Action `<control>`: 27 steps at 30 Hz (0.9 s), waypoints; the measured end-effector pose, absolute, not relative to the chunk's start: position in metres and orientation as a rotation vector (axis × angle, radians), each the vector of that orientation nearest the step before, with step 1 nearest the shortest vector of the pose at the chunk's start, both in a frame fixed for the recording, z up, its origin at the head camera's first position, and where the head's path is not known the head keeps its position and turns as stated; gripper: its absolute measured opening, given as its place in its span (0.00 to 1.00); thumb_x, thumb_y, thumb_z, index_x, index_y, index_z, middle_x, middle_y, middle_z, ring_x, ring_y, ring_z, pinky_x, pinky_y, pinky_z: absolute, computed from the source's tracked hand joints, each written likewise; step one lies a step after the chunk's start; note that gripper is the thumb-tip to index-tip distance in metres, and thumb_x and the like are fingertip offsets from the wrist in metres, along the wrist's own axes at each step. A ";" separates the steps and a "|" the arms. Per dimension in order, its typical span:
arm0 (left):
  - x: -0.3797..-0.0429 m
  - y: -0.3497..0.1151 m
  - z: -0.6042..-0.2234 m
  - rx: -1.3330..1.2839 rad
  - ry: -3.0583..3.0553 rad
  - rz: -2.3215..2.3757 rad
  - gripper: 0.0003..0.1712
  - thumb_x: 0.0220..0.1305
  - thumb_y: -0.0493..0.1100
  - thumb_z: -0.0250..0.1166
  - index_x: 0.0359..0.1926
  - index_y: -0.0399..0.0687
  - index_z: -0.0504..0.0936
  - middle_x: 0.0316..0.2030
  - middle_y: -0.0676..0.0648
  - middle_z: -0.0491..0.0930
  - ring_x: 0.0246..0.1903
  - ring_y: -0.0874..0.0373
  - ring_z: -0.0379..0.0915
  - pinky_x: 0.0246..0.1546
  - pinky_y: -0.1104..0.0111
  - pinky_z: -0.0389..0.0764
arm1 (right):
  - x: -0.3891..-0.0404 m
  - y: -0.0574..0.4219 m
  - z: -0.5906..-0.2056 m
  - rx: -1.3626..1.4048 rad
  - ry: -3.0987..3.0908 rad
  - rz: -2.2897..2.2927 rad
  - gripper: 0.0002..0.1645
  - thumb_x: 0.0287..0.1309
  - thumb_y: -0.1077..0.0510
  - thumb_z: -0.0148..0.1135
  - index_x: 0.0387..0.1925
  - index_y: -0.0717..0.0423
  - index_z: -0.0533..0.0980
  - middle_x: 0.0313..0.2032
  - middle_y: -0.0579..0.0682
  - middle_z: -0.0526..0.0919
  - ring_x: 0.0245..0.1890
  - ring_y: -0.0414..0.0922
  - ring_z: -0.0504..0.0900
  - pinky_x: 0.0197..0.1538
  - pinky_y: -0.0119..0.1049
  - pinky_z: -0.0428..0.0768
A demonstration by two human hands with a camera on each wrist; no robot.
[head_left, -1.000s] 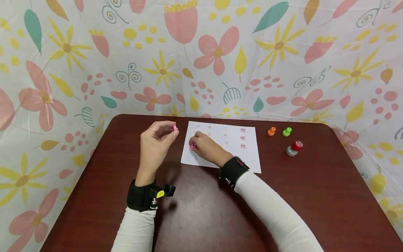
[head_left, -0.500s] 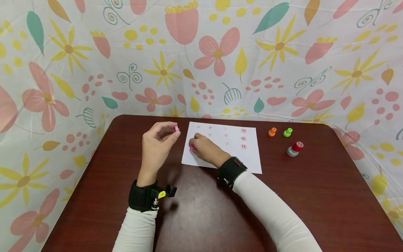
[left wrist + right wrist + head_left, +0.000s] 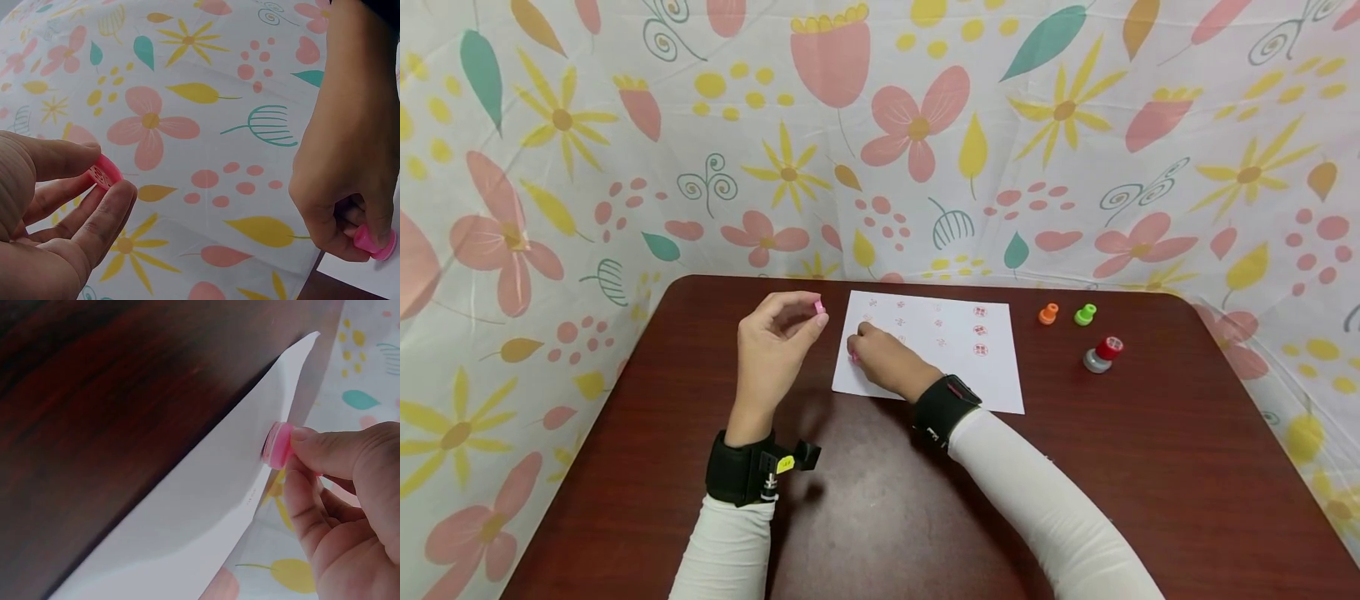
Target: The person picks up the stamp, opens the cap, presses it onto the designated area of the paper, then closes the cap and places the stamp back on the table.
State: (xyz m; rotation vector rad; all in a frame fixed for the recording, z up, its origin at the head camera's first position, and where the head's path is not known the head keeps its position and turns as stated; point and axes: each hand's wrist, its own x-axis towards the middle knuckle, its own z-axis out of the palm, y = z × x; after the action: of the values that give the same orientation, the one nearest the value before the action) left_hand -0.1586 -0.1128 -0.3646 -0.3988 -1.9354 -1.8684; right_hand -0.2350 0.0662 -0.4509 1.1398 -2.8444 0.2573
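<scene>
In the head view my left hand [image 3: 772, 354] is raised left of the white paper [image 3: 958, 379], pinching a small pink cap [image 3: 107, 172] between thumb and fingertips; a print shows on the cap's round face in the left wrist view. My right hand [image 3: 891, 362] is over the left part of the paper and pinches a pink stamp [image 3: 279, 445] by its handle. In the right wrist view the stamp's round base is at the paper; whether it touches I cannot tell. Rows of small red prints [image 3: 938, 322] mark the sheet, some hidden by the right hand.
To the right of the paper stand an orange stamp [image 3: 1048, 313], a green stamp [image 3: 1085, 314] and a larger grey stamp with a red top [image 3: 1102, 355]. A flower-patterned cloth [image 3: 917, 125] hangs behind the dark wooden table [image 3: 865, 500].
My right hand has shifted slightly left and toward me, turning the pink stamp's face from view toward the paper. My left hand stays almost still with the cap.
</scene>
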 end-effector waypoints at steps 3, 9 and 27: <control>-0.159 -0.113 -0.365 -0.404 -1.934 -1.865 0.13 0.62 0.31 0.73 0.49 0.34 0.86 0.45 0.37 0.83 0.43 0.59 0.84 0.48 0.70 0.88 | -0.235 0.065 -0.449 1.140 -2.854 0.248 0.05 0.67 0.68 0.63 0.41 0.62 0.83 0.36 0.56 0.80 0.35 0.47 0.83 0.40 0.38 0.84; -0.159 -0.112 -0.363 -0.403 -1.929 -1.869 0.14 0.62 0.30 0.73 0.49 0.34 0.86 0.45 0.38 0.83 0.43 0.58 0.85 0.47 0.70 0.88 | -0.240 0.063 -0.449 1.106 -2.872 0.275 0.06 0.62 0.71 0.64 0.37 0.60 0.83 0.35 0.55 0.81 0.35 0.47 0.82 0.39 0.37 0.83; -0.158 -0.110 -0.366 -0.382 -1.952 -1.871 0.14 0.62 0.30 0.73 0.49 0.34 0.86 0.45 0.37 0.83 0.43 0.59 0.84 0.48 0.68 0.88 | -0.237 0.062 -0.454 1.062 -2.876 0.293 0.07 0.58 0.72 0.66 0.36 0.61 0.83 0.34 0.56 0.80 0.34 0.49 0.82 0.36 0.38 0.83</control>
State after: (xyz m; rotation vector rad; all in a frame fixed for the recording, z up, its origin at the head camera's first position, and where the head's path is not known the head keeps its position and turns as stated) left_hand -0.1576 -0.1103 -0.3665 -0.3817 -1.9516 -1.8709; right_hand -0.2369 0.0625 -0.4535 1.0620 -2.8756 0.2933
